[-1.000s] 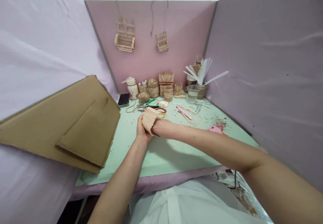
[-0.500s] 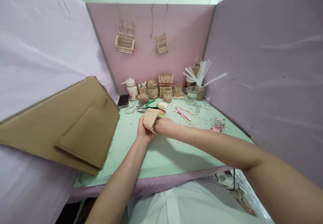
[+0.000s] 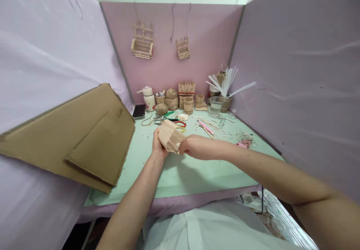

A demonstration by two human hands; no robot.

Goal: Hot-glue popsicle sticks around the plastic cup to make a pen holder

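A box-like holder of pale wooden craft sticks (image 3: 168, 133) is held tilted above the table, its uneven rim toward the right. My left hand (image 3: 158, 143) is wrapped round its left side and underside; part of those fingers is hidden behind it. At the rim, my right hand (image 3: 194, 146) is closed, with thumb and fingers pressed against the stick ends. Whether a small separate piece sits between those fingertips is hard to make out. Just behind the holder lie green-handled pliers (image 3: 168, 114) and red-handled pliers (image 3: 181, 123).
Cardboard sheets (image 3: 92, 141) lean at the left. Along the back stand a white bottle (image 3: 149, 99), a twine ball (image 3: 161, 109), several stick-built cups (image 3: 188, 105) and a plastic cup of liquid (image 3: 215, 108). A pink cutter (image 3: 206, 127) and wood scraps lie at right.
My right hand has come out of the holder's opening to its rim, moving slightly right and down. The holder has turned, showing more of its side. The view has shifted slightly.
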